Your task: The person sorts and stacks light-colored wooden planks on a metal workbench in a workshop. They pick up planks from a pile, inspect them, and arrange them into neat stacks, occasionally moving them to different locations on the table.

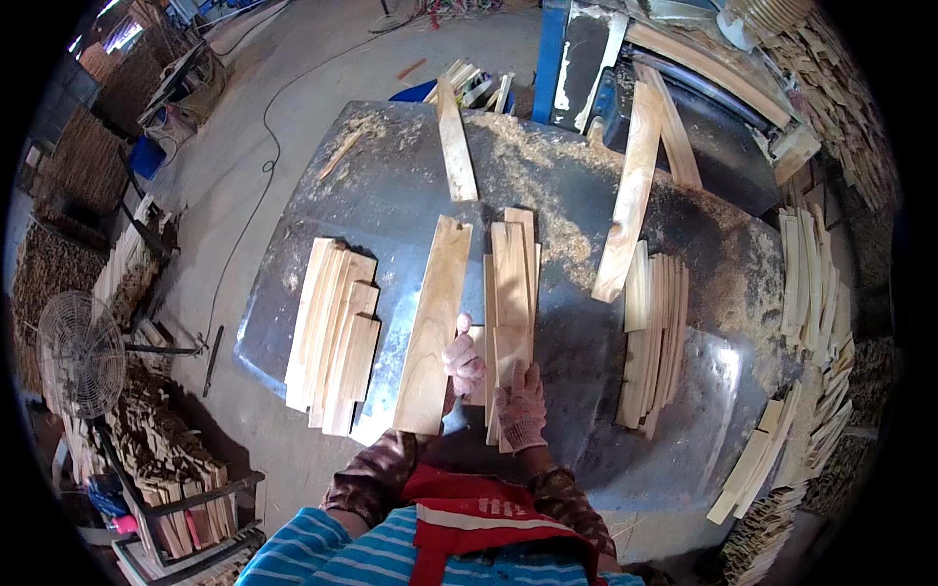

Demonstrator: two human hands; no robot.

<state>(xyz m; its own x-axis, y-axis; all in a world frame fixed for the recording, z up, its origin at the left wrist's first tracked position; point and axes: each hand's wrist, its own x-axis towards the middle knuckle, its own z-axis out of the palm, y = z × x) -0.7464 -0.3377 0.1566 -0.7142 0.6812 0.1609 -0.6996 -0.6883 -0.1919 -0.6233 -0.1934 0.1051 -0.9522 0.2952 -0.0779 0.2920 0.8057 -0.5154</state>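
My left hand [462, 363], in a pale glove, is closed around the right edge of a long, flat wooden board [430, 327]. The board slants over the dark metal table, and its lower end covers part of my left wrist. Just to the right, a pile of narrow boards [510, 264] lies lengthwise in front of me. My gloved right hand [523, 405] rests on the near part of this pile, fingers stretched forward along the wood.
Stacked boards stand on the metal table [410, 210], one pile left [332, 337], another right [657, 337]. Single boards lie toward the far edge among sawdust. A machine [684, 117] adjoins the far right side. A wire-cage fan [83, 342] stands left, and board stacks line both sides.
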